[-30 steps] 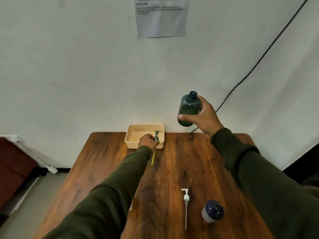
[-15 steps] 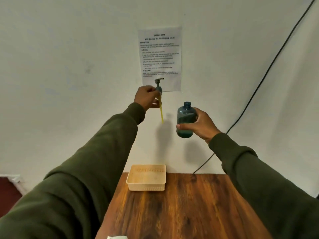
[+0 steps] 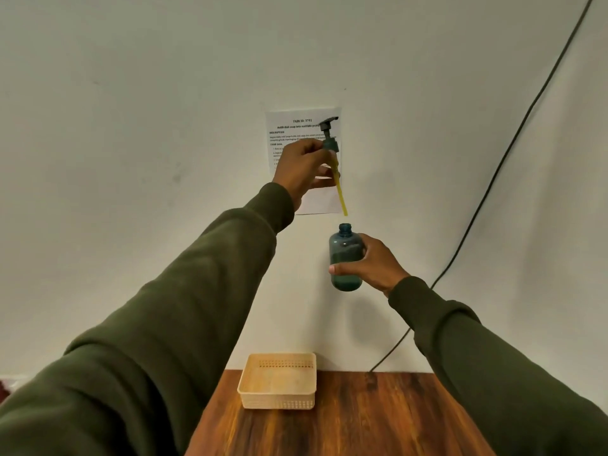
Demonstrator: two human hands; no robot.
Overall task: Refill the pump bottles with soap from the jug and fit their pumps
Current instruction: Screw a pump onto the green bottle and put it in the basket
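My right hand (image 3: 371,264) holds a dark teal see-through bottle (image 3: 345,250) upright in the air, well above the table, with its neck uncapped and liquid in its lower part. My left hand (image 3: 304,167) grips a dark grey pump (image 3: 330,136) by its collar, higher up and slightly to the left. The pump's yellow dip tube (image 3: 340,192) slants down and ends just above the bottle's mouth, outside it.
A cream plastic basket (image 3: 278,380) stands at the back of the wooden table (image 3: 362,419), against the white wall. A printed sheet (image 3: 304,130) is stuck on the wall behind the pump. A black cable (image 3: 493,179) runs down the wall on the right.
The left hand lifted the pump from beside the basket and brought it over the bottle. The view tilted up, so the white pump and dark round container at the table's front left the frame.
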